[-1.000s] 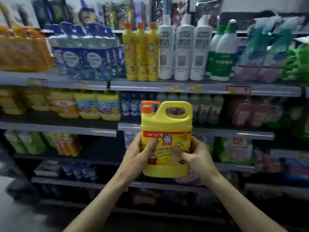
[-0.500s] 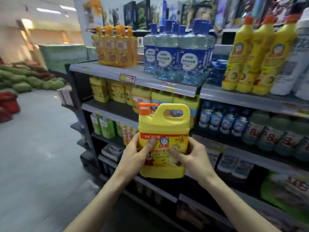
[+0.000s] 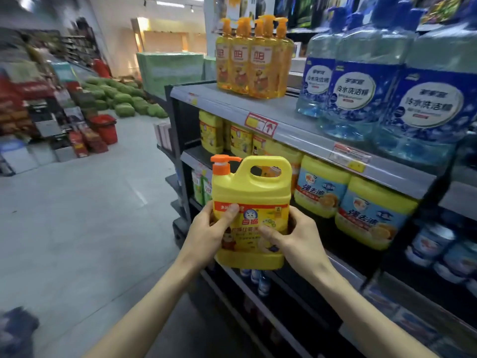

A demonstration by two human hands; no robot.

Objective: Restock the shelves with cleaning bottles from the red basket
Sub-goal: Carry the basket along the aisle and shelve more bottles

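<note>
I hold a yellow detergent jug (image 3: pixel 254 192) with an orange pump and a moulded handle upright in front of me. My left hand (image 3: pixel 209 233) grips its left side, thumb on the label. My right hand (image 3: pixel 296 239) grips its right side, thumb across the lower label. The jug hangs in the air in front of the left end of the shelf unit (image 3: pixel 258 117), level with the second shelf, where similar yellow jugs (image 3: pixel 241 140) stand. A red basket (image 3: pixel 104 127) sits on the floor far off to the left.
Orange pump bottles (image 3: pixel 254 60) and big blue bottles (image 3: pixel 361 81) stand on the top shelf. Yellow tubs with blue labels (image 3: pixel 371 213) fill the second shelf to the right. A grey aisle floor (image 3: pixel 77 215) opens left, with green melons (image 3: pixel 124 99) and stacked goods behind.
My view has swung left toward the shelf's end and the aisle. Both hands keep the same grip on the jug, which stays centred in front of me.
</note>
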